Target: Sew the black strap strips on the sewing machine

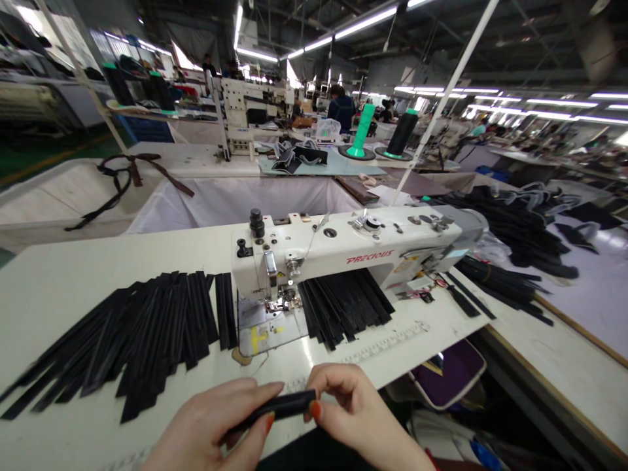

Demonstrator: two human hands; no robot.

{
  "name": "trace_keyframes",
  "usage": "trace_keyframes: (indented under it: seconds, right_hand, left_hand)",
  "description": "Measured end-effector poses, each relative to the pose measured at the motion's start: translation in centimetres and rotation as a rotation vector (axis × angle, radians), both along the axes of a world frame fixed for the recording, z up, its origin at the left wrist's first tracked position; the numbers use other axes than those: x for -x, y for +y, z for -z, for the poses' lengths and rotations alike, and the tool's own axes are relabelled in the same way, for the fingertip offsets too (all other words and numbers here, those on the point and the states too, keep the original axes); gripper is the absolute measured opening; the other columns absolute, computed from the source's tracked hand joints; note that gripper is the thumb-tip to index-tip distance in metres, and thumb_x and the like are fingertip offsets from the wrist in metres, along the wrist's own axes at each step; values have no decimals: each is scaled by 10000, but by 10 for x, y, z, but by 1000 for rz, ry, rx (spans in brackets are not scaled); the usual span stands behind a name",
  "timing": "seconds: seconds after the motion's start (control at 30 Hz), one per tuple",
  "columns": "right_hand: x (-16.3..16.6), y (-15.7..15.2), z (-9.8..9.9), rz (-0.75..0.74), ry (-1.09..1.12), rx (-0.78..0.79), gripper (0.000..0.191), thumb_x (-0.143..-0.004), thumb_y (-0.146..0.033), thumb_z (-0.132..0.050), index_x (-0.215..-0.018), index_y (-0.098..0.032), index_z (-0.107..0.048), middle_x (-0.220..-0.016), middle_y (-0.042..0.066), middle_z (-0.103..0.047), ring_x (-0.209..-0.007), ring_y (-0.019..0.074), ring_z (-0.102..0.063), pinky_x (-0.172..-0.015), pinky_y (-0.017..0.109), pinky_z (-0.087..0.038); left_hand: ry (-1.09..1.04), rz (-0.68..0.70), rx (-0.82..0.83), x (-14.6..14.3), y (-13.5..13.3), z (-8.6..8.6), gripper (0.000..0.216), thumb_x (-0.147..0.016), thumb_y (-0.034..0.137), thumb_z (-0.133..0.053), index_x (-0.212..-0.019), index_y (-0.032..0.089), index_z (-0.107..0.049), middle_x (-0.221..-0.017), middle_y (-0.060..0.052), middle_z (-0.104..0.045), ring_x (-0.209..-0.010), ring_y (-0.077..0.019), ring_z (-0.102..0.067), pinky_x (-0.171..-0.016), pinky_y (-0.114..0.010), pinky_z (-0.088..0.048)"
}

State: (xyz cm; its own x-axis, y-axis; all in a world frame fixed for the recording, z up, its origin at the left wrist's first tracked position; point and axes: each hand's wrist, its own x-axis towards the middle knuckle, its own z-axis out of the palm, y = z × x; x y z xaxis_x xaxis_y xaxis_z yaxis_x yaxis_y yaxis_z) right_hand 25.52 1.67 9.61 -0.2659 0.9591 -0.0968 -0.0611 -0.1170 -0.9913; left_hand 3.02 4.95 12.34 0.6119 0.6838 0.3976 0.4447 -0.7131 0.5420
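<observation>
Both of my hands hold one black strip [279,407] low in front of me, at the near edge of the white table [59,275]. My left hand [216,422] pinches its left part between thumb and fingers. My right hand [343,409] pinches its right end. Beyond them stands a white sewing machine [353,245] with its needle and presser foot [284,299] over a metal plate. A fanned pile of black strips [132,333] lies left of the machine. A smaller stack of black strips [343,304] lies under the machine's arm.
More black strips [500,281] and black pieces [515,222] lie on the table to the right. A purple tray [449,379] hangs under the table edge. Behind are another sewing machine [250,111], green and black thread cones [363,131], and people working far off.
</observation>
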Motion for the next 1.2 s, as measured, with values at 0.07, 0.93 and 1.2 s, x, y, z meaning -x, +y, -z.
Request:
trace_keyframes:
  seconds: [0.07, 0.93, 1.2]
  right_hand:
    - [1, 0, 2, 2, 11, 7, 133, -782, -247, -723, -725, -175, -627, -735, 7, -645, -704, 134, -576, -686, 229, -454]
    - [-65, 32, 62, 513, -1000, -683, 187, -983, -286, -519, -1087, -175, -628, -935, 73, -629, -835, 215, -621, -727, 337, -511]
    - [-50, 64, 68, 579, -1210, -751, 221, -1013, -270, -464, -869, -192, -612, -839, 56, -609, -794, 218, -573, -695, 335, -407]
  left_hand:
    - [-7, -14, 11, 2, -2, 5, 322, -937, 202, -502, -1187, 267, -693, -674, 36, -695, -611, -112, -707, -524, -103, -533]
    - [643, 259, -454, 142, 128, 18, 592, -903, 53, -279, -1238, 328, -681, -1132, 112, -732, -1081, -138, -693, -1053, -485, -428]
    - [522, 131, -553, 102, 97, 44, 340, -962, 284, -542, -1278, 261, -665, -1319, -39, -686, -1177, -182, -662, -1086, -364, -465]
